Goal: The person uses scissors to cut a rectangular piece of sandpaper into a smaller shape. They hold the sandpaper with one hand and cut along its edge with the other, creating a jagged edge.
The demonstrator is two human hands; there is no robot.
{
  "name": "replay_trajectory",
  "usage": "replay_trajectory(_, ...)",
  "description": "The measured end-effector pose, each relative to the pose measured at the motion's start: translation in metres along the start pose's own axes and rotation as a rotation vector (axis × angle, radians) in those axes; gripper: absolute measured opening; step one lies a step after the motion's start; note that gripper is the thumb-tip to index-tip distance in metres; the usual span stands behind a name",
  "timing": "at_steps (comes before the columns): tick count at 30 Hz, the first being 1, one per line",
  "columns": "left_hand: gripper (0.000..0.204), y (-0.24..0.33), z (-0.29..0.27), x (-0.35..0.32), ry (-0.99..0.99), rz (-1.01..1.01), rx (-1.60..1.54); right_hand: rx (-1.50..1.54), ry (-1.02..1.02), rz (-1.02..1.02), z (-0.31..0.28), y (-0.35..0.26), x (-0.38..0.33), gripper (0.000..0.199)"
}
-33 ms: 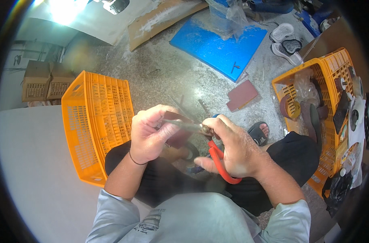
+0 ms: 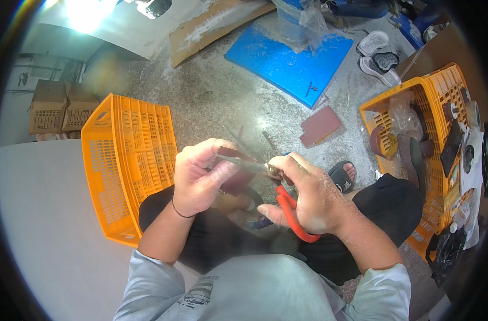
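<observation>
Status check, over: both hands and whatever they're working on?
Left hand pinching a thin metal piece. Right hand squeezing red-handled pliers at its end. Nothing between the hands.

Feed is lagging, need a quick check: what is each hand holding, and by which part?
Right hand grips red-handled pliers by the handles. Left hand pinches a thin metal strip near its left end; the pliers' jaws meet its other end.

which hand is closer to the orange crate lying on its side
Left. The left hand is just right of the orange crate, beside its rim; the right hand, gripping red-handled pliers, is farther right.
</observation>
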State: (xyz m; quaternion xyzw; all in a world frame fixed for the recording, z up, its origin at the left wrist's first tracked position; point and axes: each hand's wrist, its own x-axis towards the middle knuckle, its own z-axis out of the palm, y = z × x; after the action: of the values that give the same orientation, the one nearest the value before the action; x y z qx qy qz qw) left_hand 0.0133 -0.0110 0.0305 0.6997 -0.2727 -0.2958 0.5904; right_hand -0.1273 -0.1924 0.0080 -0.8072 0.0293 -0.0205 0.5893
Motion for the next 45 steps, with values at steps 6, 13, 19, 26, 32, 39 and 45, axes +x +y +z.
replay_trajectory(6,0.008,-0.006,-0.001,-0.001,0.009,0.019,-0.023,-0.005,0.067,-0.005,0.005,0.006,0.001,0.046)
replay_trajectory(13,0.010,-0.013,-0.009,0.007,-0.001,-0.078,-0.052,0.326,-0.031,0.370,0.007,0.006,0.004,0.054)
replay_trajectory(19,0.011,-0.010,-0.018,0.008,-0.010,-0.087,-0.289,0.402,-0.069,0.268,0.006,0.003,-0.004,0.069)
replay_trajectory(26,0.008,-0.009,-0.012,0.008,-0.027,-0.137,-0.264,0.220,-0.054,0.214,0.005,-0.005,-0.003,0.064)
replay_trajectory(32,0.008,-0.004,-0.011,0.006,-0.023,-0.133,-0.248,0.142,0.002,0.140,0.004,-0.010,-0.004,0.061)
replay_trajectory(39,0.008,-0.003,-0.008,0.005,-0.022,-0.084,-0.158,0.145,0.037,0.115,0.006,-0.006,-0.006,0.057)
replay_trajectory(45,0.007,-0.004,-0.005,0.006,-0.018,-0.057,-0.153,0.070,0.095,0.043,0.009,0.000,-0.005,0.047)
